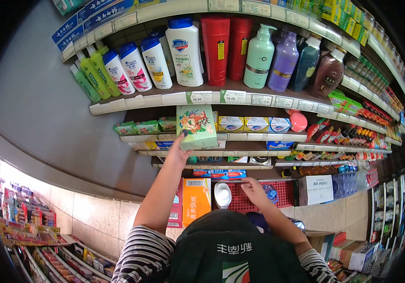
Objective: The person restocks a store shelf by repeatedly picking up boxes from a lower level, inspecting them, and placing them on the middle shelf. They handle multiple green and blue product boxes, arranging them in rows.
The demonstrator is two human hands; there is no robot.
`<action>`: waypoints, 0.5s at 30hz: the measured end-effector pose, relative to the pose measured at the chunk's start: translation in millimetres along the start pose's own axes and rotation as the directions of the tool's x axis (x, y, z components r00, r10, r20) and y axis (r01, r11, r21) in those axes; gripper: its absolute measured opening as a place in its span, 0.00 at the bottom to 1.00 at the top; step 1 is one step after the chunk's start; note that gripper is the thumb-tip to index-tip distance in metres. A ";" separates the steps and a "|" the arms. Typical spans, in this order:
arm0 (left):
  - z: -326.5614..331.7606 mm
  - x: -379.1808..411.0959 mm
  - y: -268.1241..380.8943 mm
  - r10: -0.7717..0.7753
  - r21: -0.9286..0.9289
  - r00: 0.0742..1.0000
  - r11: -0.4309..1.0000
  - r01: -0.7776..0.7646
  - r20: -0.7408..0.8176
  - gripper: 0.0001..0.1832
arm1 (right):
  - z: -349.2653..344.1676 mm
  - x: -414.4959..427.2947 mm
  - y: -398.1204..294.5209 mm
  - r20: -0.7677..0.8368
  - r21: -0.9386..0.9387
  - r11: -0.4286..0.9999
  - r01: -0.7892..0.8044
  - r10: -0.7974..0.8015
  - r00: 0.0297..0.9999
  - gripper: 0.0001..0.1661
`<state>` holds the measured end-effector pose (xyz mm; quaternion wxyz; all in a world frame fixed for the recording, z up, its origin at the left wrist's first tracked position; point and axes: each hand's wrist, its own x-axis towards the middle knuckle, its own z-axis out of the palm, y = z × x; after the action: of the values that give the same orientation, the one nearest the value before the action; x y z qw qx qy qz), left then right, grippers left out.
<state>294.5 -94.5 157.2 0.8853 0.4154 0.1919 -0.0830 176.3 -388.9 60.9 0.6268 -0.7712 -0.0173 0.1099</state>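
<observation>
My left hand [182, 151] grips the lower left part of a pale green box [198, 123] with a printed picture of flowers and a reddish animal. The box is held in front of the shelf of boxed soap [231, 123], and its bulk hides part of that row. Lower and to the right, my right hand [256, 192] hangs with nothing visible in it, fingers loosely bent and somewhat apart. It is close to a red perforated crate or mat [239, 196]. Beside that stands a white bottle [223, 195], seen from above.
Shampoo and body wash bottles [184, 53] line the upper shelf, above a price-tag rail [209, 97]. To the left rises a grey panel [64, 106]. An orange carton [196, 198] and a white carton [315, 190] stand low down. Display racks [53, 261] are at lower left.
</observation>
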 end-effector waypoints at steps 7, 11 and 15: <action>-57.9 -79.6 -50.6 -0.311 -0.083 0.885 0.930 0.359 0.347 0.26 | 62.5 -21.6 -77.7 0.138 0.460 0.876 -0.145 0.091 0.986 0.40; -64.3 -130.1 -66.9 -0.374 -0.051 0.781 0.888 0.458 0.500 0.32 | 98.3 -51.5 -96.2 -0.080 0.649 0.760 0.030 0.030 0.996 0.50; -67.1 -167.2 -74.8 -0.388 0.200 0.771 0.922 0.332 0.505 0.37 | 109.8 -67.6 -105.2 -0.305 0.616 0.750 0.243 -0.058 0.951 0.37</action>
<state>100.9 -93.1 133.9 0.8489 0.3747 0.0089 -0.3728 101.0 -271.9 152.1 0.8570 -0.5114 0.0432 -0.0470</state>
